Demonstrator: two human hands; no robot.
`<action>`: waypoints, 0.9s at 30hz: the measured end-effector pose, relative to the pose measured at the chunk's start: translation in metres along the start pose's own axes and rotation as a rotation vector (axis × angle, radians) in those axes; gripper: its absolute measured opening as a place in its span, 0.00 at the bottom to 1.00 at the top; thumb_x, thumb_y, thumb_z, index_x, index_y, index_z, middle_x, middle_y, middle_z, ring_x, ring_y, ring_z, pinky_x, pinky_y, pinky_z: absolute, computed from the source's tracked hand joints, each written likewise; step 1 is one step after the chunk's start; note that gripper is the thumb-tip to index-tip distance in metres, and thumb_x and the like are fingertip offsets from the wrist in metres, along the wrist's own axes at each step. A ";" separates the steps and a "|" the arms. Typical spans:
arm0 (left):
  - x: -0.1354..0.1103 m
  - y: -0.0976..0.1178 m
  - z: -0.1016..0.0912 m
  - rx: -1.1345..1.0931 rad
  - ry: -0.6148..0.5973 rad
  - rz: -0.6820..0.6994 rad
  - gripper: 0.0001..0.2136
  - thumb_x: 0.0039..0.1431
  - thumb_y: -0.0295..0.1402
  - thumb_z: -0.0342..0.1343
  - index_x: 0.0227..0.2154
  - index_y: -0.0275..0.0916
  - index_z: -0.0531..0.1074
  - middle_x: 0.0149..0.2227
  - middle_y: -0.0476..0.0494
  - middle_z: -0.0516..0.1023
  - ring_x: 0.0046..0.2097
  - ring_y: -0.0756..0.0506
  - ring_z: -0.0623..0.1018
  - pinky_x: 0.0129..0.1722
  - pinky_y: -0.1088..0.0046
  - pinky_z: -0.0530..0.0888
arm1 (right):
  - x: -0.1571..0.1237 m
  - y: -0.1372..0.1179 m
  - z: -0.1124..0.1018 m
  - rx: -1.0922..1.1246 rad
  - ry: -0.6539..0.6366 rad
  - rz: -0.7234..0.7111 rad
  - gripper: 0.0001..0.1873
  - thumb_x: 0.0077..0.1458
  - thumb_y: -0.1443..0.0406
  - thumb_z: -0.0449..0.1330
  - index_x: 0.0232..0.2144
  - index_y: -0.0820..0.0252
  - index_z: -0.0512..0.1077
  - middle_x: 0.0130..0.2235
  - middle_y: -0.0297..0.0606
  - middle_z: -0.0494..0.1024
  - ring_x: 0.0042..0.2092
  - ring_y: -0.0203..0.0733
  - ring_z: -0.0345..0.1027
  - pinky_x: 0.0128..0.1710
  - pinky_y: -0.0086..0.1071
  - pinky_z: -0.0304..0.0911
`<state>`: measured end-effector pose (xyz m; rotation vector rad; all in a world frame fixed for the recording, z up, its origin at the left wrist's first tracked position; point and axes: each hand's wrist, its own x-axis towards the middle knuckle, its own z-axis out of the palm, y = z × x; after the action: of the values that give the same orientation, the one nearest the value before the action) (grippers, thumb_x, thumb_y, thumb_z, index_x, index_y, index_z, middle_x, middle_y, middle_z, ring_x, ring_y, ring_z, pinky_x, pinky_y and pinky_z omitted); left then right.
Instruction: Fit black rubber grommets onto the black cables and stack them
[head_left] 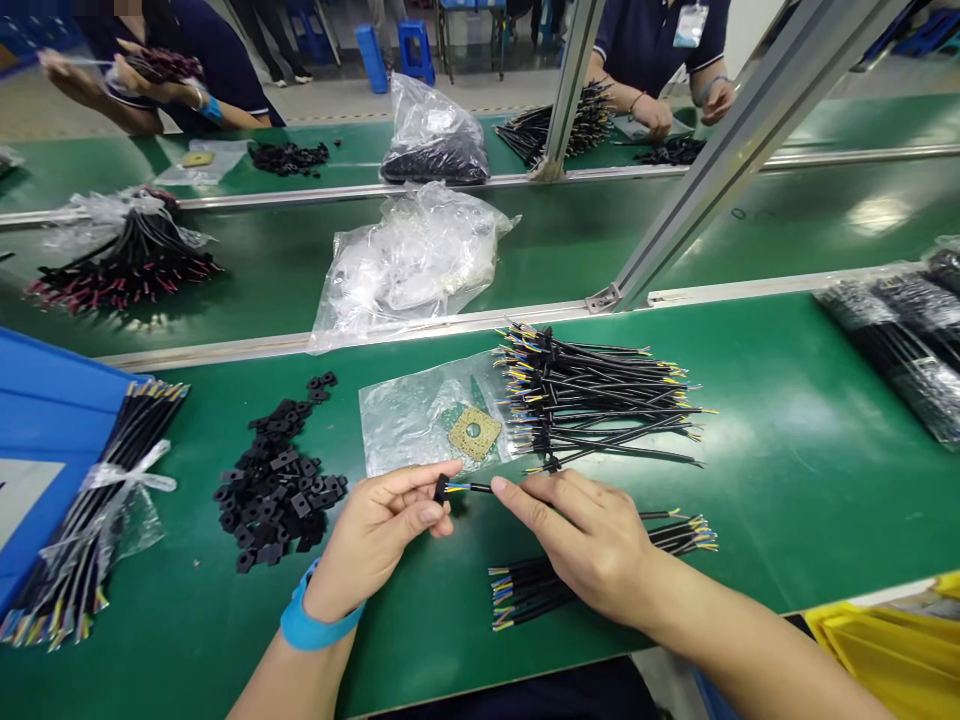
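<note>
The left hand [379, 535] pinched the black-capped end of a multicore cable [466, 487] between thumb and forefinger; the right hand [581, 535] pinched it further along. The cable lay at lower centre, above the green workbench [757, 520], beside black rubber pieces [274, 490].

Passage runs along the green worktop [780, 470] toward its right edge, between the wire harness pile [592, 400] and the bagged cables [892, 345]; black rubber pieces [274, 490] obstruct the left hand [382, 540] leftward.
</note>
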<state>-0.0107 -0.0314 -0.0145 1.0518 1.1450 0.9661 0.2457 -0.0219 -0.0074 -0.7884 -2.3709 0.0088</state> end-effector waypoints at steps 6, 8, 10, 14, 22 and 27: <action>0.001 -0.002 -0.001 -0.008 0.019 -0.028 0.24 0.54 0.49 0.69 0.49 0.39 0.83 0.23 0.43 0.80 0.25 0.51 0.78 0.30 0.79 0.77 | 0.006 -0.003 -0.008 -0.082 0.000 -0.120 0.19 0.69 0.72 0.50 0.55 0.69 0.75 0.44 0.42 0.82 0.40 0.40 0.71 0.37 0.34 0.67; 0.001 -0.003 0.000 -0.013 0.020 -0.040 0.24 0.54 0.50 0.68 0.49 0.39 0.83 0.23 0.43 0.80 0.25 0.51 0.77 0.30 0.79 0.77 | 0.008 -0.004 -0.009 -0.119 0.005 -0.141 0.18 0.68 0.72 0.52 0.54 0.69 0.76 0.43 0.42 0.82 0.39 0.39 0.72 0.36 0.34 0.66; 0.001 -0.004 0.002 -0.020 0.022 -0.047 0.24 0.54 0.50 0.68 0.48 0.39 0.83 0.23 0.43 0.80 0.25 0.51 0.77 0.30 0.79 0.77 | 0.009 -0.006 -0.010 -0.146 0.002 -0.152 0.17 0.67 0.73 0.53 0.53 0.70 0.76 0.42 0.41 0.82 0.38 0.38 0.72 0.36 0.34 0.65; 0.001 -0.001 0.005 0.016 0.016 -0.047 0.22 0.55 0.50 0.67 0.47 0.39 0.84 0.22 0.44 0.79 0.25 0.51 0.78 0.29 0.79 0.77 | 0.008 -0.007 -0.011 -0.170 -0.005 -0.145 0.17 0.68 0.72 0.52 0.53 0.69 0.77 0.42 0.42 0.82 0.38 0.39 0.72 0.35 0.33 0.65; 0.000 0.006 0.008 0.224 0.080 0.103 0.12 0.56 0.35 0.68 0.43 0.47 0.85 0.25 0.49 0.74 0.25 0.51 0.80 0.27 0.81 0.78 | 0.004 -0.002 -0.009 0.016 -0.022 -0.022 0.19 0.69 0.73 0.49 0.54 0.69 0.76 0.43 0.44 0.81 0.39 0.39 0.71 0.37 0.32 0.68; -0.001 0.006 0.010 0.246 0.021 0.119 0.12 0.56 0.33 0.68 0.44 0.46 0.85 0.25 0.50 0.74 0.24 0.52 0.79 0.26 0.81 0.77 | 0.007 -0.003 -0.012 -0.026 -0.016 -0.064 0.19 0.69 0.73 0.48 0.53 0.70 0.76 0.43 0.44 0.82 0.39 0.40 0.72 0.36 0.33 0.68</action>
<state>-0.0018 -0.0324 -0.0074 1.3224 1.2527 0.9471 0.2466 -0.0230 0.0072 -0.7271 -2.4147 -0.0430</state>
